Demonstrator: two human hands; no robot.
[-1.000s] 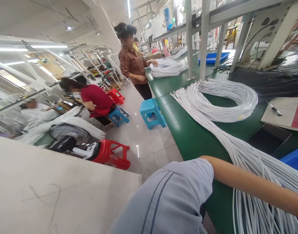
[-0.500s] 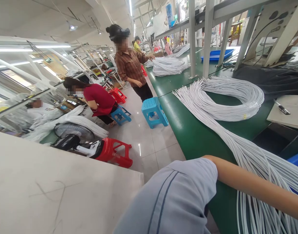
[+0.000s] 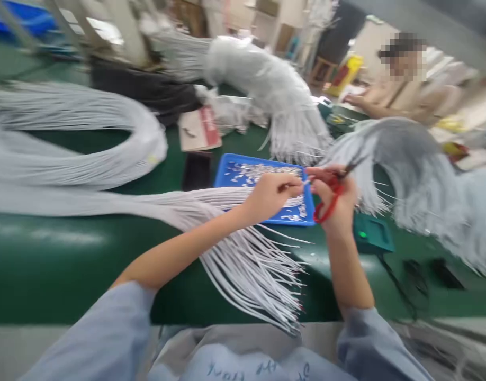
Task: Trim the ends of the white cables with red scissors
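Note:
My left hand (image 3: 269, 197) is closed in a pinch on the end of a white cable, above a blue tray (image 3: 223, 177) strewn with small white and silvery scraps. Red-handled scissors (image 3: 329, 205) hang in my right hand (image 3: 340, 203), their dark blades pointing up and away. The fingertips of that hand meet the left fingers at the cable end. A long bundle of white cables (image 3: 243, 264) runs in from the left under my left forearm, its loose ends fanned out on the green table (image 3: 88, 259). Motion blur hides the fine detail at the fingertips.
A coiled cable bundle (image 3: 147, 143) lies at left. Behind the tray are a dark box (image 3: 197, 170), a booklet (image 3: 199, 129) and plastic-wrapped cables (image 3: 262, 74). More cables (image 3: 402, 143) and a green device (image 3: 374, 234) are at right. Another person (image 3: 402, 95) sits across the table.
The view has swung right, from the aisle and co-workers to the table before me. Both my hands, the scissors and the scrap-strewn tray are now in sight.

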